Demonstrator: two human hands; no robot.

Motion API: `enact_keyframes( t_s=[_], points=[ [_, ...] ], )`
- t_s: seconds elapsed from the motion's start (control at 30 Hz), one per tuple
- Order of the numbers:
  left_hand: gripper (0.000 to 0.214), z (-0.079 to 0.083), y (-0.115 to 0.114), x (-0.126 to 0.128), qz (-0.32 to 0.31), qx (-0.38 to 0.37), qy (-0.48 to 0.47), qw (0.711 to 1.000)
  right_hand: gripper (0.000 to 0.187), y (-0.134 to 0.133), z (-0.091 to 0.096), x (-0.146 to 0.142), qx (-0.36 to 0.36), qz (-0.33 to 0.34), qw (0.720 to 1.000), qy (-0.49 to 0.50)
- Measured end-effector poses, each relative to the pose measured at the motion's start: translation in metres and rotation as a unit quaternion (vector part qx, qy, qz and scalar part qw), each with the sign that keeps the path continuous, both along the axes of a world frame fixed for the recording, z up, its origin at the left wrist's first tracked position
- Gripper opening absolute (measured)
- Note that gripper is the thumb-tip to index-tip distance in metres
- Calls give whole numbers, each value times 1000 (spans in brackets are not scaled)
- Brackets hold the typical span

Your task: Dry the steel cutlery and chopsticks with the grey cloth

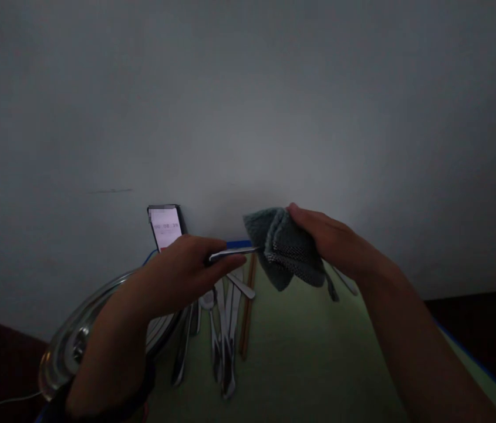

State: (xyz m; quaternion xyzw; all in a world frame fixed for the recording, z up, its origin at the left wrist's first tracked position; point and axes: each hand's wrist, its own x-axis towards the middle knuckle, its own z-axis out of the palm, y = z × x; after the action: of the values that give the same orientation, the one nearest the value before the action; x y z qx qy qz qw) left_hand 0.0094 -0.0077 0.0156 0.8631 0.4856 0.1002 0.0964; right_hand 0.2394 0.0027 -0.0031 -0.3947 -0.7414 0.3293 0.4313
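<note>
Your one camera sits on your head, above the near end of the mat (318, 352), and faces forward and down toward the wall (248, 88) behind the mat. It is close: your left hand (181, 270) and right hand (331, 241) loom large over the mat's far end.

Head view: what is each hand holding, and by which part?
The left hand pinches a metal utensil at one end; its other end is hidden in the grey cloth, which the right hand grips by its upper right edge.
</note>
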Motion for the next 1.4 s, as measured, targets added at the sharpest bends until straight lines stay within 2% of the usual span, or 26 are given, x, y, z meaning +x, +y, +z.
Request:
enact_keyframes(
  t_s=[0.13, 0.2, 0.27, 0.4, 0.5, 0.6, 0.77, 0.8, 0.9, 0.97, 1.13, 1.23, 1.33, 1.4],
  points=[
    [43, -2, -3, -1, 9, -13, 12, 1000, 34, -1, 2, -2, -3, 95, 990, -103],
    [42, -2, -3, -1, 12, -17, 11, 1000, 30, 1, 2, -3, 8, 122, 983, -139],
    [41, -2, -3, 1, 11, -18, 2, 1000, 28, 3, 0, -4, 24, 94, 986, -135],
    [42, -1, 0, 6, 0, -7, -21, 1000, 31, 9, -3, -7, 34, -43, 997, -52],
    [42, -1, 2, 7, -9, -6, -26, 1000, 30, 10, -2, -9, 52, -78, 995, -29],
    [41, 0, 4, 5, -5, -7, -25, 1000, 27, 8, 0, -8, 93, -64, 990, -90],
    [41, 0, 7, 1, 20, 0, -30, 999, 37, 1, -3, -5, 94, 22, 971, -221],
    [41, 0, 8, -1, 22, -1, -36, 999, 45, -1, -5, -4, 101, 26, 965, -240],
    [41, -2, 10, -6, 35, -10, -52, 998, 90, -6, -10, -7, 127, 13, 948, -293],
    [42, -3, 10, -11, 43, -15, -59, 997, 96, -7, -11, -11, 142, 3, 943, -302],
    [47, -3, 9, -18, 46, -14, -56, 997, 65, -5, -8, -12, 121, -25, 959, -255],
    [46, -1, 8, -17, 36, -36, -46, 998, 52, -5, -1, -6, 113, 12, 962, -248],
    [43, 0, 6, -14, 17, -63, -49, 997, 28, -7, 6, -2, 69, 72, 964, -248],
    [41, 0, 4, -12, 6, -69, -57, 996, 22, -8, 10, -1, 71, 44, 967, -243]
  ],
)
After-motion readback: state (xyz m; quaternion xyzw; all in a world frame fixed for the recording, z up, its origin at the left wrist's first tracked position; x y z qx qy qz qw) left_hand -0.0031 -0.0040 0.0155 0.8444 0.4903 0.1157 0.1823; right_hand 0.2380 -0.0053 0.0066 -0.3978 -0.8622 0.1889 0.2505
